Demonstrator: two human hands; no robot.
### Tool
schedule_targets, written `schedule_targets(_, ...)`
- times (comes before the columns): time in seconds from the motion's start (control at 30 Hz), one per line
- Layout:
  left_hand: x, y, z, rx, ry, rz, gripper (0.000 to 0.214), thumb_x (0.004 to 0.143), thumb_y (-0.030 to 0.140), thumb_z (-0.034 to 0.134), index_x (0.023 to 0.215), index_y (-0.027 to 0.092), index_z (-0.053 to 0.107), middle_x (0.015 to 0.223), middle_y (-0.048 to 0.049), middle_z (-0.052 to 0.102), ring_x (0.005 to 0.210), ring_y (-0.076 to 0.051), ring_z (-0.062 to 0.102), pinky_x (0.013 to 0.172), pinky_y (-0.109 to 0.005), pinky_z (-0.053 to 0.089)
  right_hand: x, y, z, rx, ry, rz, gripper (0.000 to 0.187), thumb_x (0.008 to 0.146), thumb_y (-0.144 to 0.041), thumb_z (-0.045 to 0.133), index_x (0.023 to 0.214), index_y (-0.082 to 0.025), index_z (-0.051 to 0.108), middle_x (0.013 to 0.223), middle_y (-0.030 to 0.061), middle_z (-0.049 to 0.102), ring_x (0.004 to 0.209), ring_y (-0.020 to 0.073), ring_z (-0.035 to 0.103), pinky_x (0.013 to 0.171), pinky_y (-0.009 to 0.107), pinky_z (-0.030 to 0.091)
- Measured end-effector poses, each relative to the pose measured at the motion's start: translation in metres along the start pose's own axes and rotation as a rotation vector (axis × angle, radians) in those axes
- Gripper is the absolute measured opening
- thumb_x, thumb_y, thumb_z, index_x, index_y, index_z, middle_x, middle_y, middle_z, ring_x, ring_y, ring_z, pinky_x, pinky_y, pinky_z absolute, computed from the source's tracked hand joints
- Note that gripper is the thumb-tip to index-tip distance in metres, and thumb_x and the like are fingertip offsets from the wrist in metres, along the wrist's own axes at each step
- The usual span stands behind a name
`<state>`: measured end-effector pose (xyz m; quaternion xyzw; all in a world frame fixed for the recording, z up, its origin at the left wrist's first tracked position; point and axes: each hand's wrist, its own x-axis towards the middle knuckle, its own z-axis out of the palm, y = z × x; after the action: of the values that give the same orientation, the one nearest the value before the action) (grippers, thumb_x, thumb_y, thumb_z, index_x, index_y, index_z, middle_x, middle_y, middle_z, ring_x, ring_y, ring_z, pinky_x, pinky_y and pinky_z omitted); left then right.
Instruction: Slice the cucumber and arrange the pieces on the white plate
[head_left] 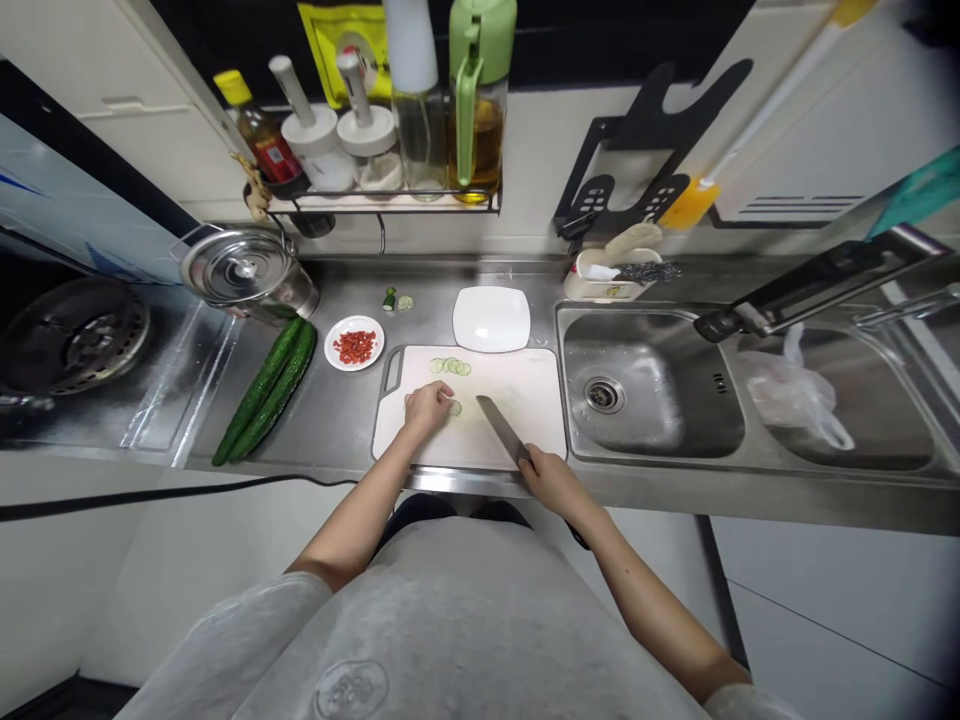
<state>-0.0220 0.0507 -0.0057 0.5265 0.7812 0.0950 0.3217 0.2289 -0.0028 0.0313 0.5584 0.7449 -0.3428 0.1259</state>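
Observation:
A white cutting board (525,390) lies on the steel counter in front of me. My left hand (427,407) rests on it with fingers curled, closed over a cucumber piece that is mostly hidden, one slice (455,407) showing beside it. Several cucumber slices (450,366) lie further back on the board. My right hand (551,478) is closed round the handle of a kitchen knife (501,428), whose blade points up and left over the board, a short way from my left hand.
Two whole cucumbers (264,392) lie left of the board. A small plate of chopped red chili (354,345), a white square plate (491,318), cucumber ends (396,300) and a lidded pot (244,272) sit behind. The sink (649,390) is to the right, and a bottle rack (382,195) hangs above.

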Motion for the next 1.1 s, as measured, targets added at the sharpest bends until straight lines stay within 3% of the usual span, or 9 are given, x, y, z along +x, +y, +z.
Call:
schedule_targets(0.27, -0.012, -0.010, 0.007, 0.109, 0.015, 0.021, 0.021, 0.079, 0.023, 0.050, 0.093, 0.027, 0.066, 0.084, -0.0010, 0.071, 0.088, -0.020, 0.062, 0.089, -0.035, 0.035, -0.004, -0.037, -0.006, -0.077, -0.110, -0.026, 0.020, 0.094, -0.021, 0.034, 0.101, -0.015, 0.053, 0.091, 0.0125, 0.066, 0.082, 0.0202, 0.061, 0.061, 0.026, 0.027)
schedule_targets(0.53, -0.009, -0.020, 0.001, 0.131, 0.019, 0.002, 0.020, 0.075, 0.026, 0.055, 0.092, 0.027, 0.065, 0.087, -0.0007, 0.070, 0.093, -0.022, 0.059, 0.088, -0.039, 0.033, -0.002, -0.043, 0.007, -0.096, -0.098, -0.040, 0.022, 0.094, -0.020, 0.033, 0.104, -0.015, 0.051, 0.095, 0.0129, 0.066, 0.082, 0.0196, 0.061, 0.061, 0.026, 0.029)
schedule_targets(1.1, -0.005, -0.020, 0.004, 0.109, 0.014, -0.002, 0.015, 0.072, 0.030, 0.061, 0.087, 0.027, 0.063, 0.085, -0.0003, 0.068, 0.093, -0.023, 0.057, 0.088, -0.040, 0.030, 0.002, -0.052, 0.007, -0.117, -0.120, -0.054, 0.023, 0.092, -0.018, 0.033, 0.106, -0.015, 0.051, 0.096, 0.0141, 0.066, 0.087, 0.0227, 0.062, 0.064, 0.027, 0.032)
